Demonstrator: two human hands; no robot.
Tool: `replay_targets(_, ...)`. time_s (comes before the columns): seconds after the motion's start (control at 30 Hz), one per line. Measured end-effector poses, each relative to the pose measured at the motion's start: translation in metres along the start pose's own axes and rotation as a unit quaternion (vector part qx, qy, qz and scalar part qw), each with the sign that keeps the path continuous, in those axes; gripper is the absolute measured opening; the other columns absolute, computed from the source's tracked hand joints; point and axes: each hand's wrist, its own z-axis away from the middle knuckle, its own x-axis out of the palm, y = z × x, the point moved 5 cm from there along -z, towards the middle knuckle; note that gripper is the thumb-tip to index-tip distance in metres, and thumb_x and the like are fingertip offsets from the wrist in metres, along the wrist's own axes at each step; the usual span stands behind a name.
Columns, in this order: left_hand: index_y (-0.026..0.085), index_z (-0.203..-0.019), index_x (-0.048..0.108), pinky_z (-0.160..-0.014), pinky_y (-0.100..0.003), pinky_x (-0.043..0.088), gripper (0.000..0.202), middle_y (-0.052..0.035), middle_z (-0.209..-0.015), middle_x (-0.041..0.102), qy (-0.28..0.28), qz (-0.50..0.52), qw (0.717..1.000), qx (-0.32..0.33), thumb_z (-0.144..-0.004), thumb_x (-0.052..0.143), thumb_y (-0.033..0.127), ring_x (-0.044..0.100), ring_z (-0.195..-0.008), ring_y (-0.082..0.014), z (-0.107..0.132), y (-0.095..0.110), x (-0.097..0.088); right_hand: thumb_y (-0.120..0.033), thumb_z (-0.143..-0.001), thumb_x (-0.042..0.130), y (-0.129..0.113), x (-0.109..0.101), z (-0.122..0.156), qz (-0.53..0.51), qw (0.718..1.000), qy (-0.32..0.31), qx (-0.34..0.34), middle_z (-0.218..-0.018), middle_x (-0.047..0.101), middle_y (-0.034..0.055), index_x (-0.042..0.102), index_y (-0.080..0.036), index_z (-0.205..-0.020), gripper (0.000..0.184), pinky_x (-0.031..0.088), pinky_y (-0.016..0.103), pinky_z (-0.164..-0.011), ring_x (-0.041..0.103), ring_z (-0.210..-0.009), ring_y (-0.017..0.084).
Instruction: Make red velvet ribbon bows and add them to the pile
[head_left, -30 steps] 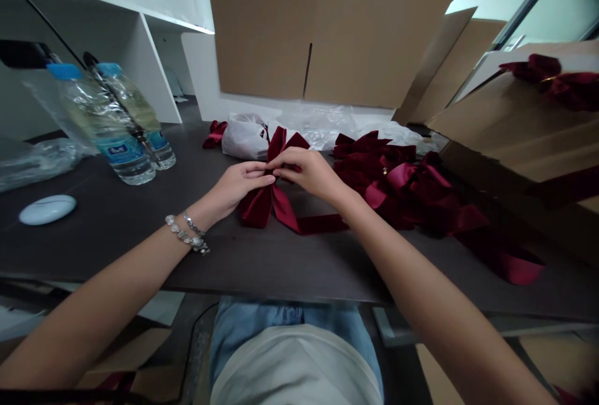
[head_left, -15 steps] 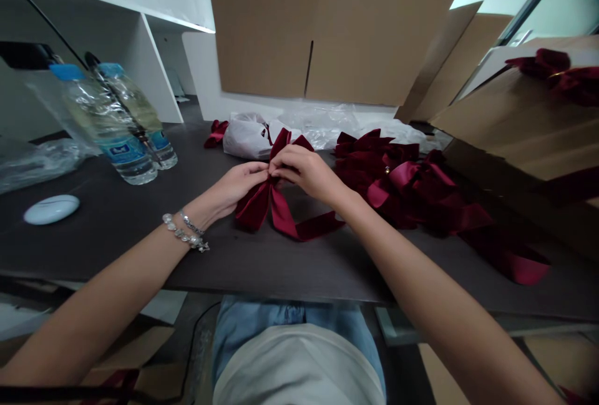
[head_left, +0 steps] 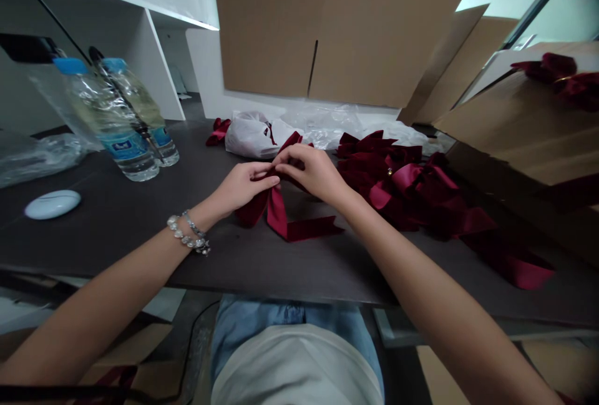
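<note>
Now our left hand (head_left: pixel 241 185) and right hand (head_left: pixel 306 171) pinch the knot of a burgundy velvet bow (head_left: pixel 276 214) on the desk (head_left: pixel 93 236), its upper loop flatter than before, just ahead of a white plastic bag (head_left: pixel 248 136).

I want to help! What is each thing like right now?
Dark red velvet ribbon bow: held, tail on table
Left hand: pinching bow's middle
Right hand: pinching bow's middle
Heap of dark red bows: lying on table
Two clear plastic water bottles: upright, capped
White plastic bag: puffed up

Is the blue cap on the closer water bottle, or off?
On. The blue cap sits on top of the closer water bottle, covering its mouth.
</note>
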Motion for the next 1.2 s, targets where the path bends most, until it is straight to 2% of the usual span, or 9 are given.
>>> replay_targets(0.1, 0.015, -0.109, 0.072, -0.097, -0.034, 0.046, 0.039, -0.0061, -0.103, 0.074, 0.014, 0.054, 0.998, -0.013, -0.073, 0.073, 0.031, 0.064, -0.099, -0.0195, -0.002, 0.000, 0.000, -0.017, -0.091, 0.054, -0.013, -0.010, -0.001, 0.027, 0.997, 0.051, -0.047, -0.097, 0.064, 0.0064, 0.062, -0.015, -0.096, 0.009, 0.042, 0.029, -0.078, 0.057, -0.088, 0.016)
replay_targets(0.17, 0.014, -0.103, 0.073, -0.098, -0.033, 0.045, 0.036, -0.0063, -0.102, 0.074, 0.030, 0.068, 0.997, -0.012, -0.070, 0.075, 0.029, 0.064, -0.100, -0.0199, -0.002, 0.002, 0.000, -0.022, -0.090, 0.059, -0.020, -0.012, -0.001, 0.083, 0.993, 0.025, -0.086, -0.099, 0.061, 0.0072, 0.060, -0.016, -0.096, 0.009, 0.040, 0.031, -0.080, 0.055, -0.090, 0.018)
replay_targets(0.27, 0.015, -0.105, 0.073, -0.097, -0.033, 0.045, 0.038, -0.0070, -0.104, 0.074, 0.050, 0.092, 0.994, -0.012, -0.070, 0.076, 0.029, 0.064, -0.100, -0.0203, -0.001, 0.004, -0.002, -0.027, -0.087, 0.065, -0.020, -0.009, 0.002, 0.204, 0.971, -0.041, -0.119, -0.097, 0.061, 0.0069, 0.059, -0.017, -0.092, 0.013, 0.037, 0.032, -0.079, 0.051, -0.091, 0.021)
replay_targets(0.4, 0.016, -0.106, 0.073, -0.095, -0.031, 0.046, 0.035, -0.0056, -0.098, 0.074, 0.069, 0.131, 0.989, -0.031, -0.072, 0.073, 0.025, 0.065, -0.092, -0.0168, 0.001, 0.004, -0.002, -0.025, -0.094, 0.057, -0.011, -0.004, 0.007, 0.292, 0.942, -0.060, -0.154, -0.094, 0.063, 0.0053, 0.060, -0.018, -0.094, 0.007, 0.033, 0.032, -0.076, 0.050, -0.090, 0.021)
replay_targets(0.63, 0.012, -0.098, 0.073, -0.080, -0.025, 0.049, 0.030, -0.0046, -0.083, 0.073, 0.081, 0.230, 0.967, -0.069, -0.069, 0.074, 0.018, 0.064, -0.077, -0.0119, 0.002, 0.000, -0.002, -0.029, -0.101, 0.043, -0.006, -0.001, 0.008, 0.279, 0.942, -0.058, -0.176, -0.089, 0.065, 0.0047, 0.062, -0.018, -0.084, 0.028, 0.033, 0.032, -0.072, 0.050, -0.084, 0.019)
replay_targets(0.97, 0.011, -0.101, 0.070, -0.076, -0.021, 0.050, 0.030, -0.0045, -0.086, 0.071, 0.074, 0.226, 0.969, -0.062, -0.072, 0.072, 0.019, 0.063, -0.076, -0.0098, 0.004, 0.005, -0.002, -0.028, -0.101, 0.042, 0.007, -0.003, 0.010, 0.254, 0.958, -0.049, -0.121, -0.101, 0.066, 0.0046, 0.065, -0.023, -0.091, 0.026, 0.036, 0.036, -0.080, 0.051, -0.092, 0.021)
replay_targets(1.07, 0.012, -0.102, 0.070, -0.080, -0.022, 0.051, 0.031, -0.0047, -0.087, 0.072, 0.086, 0.220, 0.970, -0.057, -0.072, 0.073, 0.021, 0.064, -0.078, -0.0102, 0.003, 0.003, -0.005, -0.033, -0.100, 0.043, 0.007, -0.004, 0.010, 0.247, 0.961, -0.048, -0.111, -0.105, 0.065, 0.0072, 0.065, -0.021, -0.098, 0.025, 0.038, 0.037, -0.085, 0.053, -0.098, 0.023)
replay_targets(1.13, 0.015, -0.105, 0.070, -0.085, -0.024, 0.051, 0.034, -0.0045, -0.093, 0.073, 0.094, 0.204, 0.973, -0.056, -0.072, 0.073, 0.023, 0.065, -0.083, -0.0117, 0.003, 0.000, -0.007, -0.034, -0.097, 0.050, 0.004, -0.006, 0.010, 0.235, 0.966, -0.039, -0.104, -0.115, 0.062, 0.0099, 0.062, -0.020, -0.110, 0.023, 0.039, 0.040, -0.091, 0.053, -0.108, 0.025)
replay_targets(1.2, 0.017, -0.107, 0.071, -0.092, -0.028, 0.049, 0.036, -0.0045, -0.102, 0.073, 0.078, 0.168, 0.981, -0.057, -0.072, 0.075, 0.024, 0.066, -0.092, -0.0142, 0.002, -0.001, -0.006, -0.034, -0.091, 0.060, -0.002, -0.007, 0.008, 0.222, 0.969, -0.029, -0.106, -0.132, 0.053, 0.0126, 0.054, -0.019, -0.125, 0.038, 0.036, 0.044, -0.101, 0.045, -0.125, 0.028)
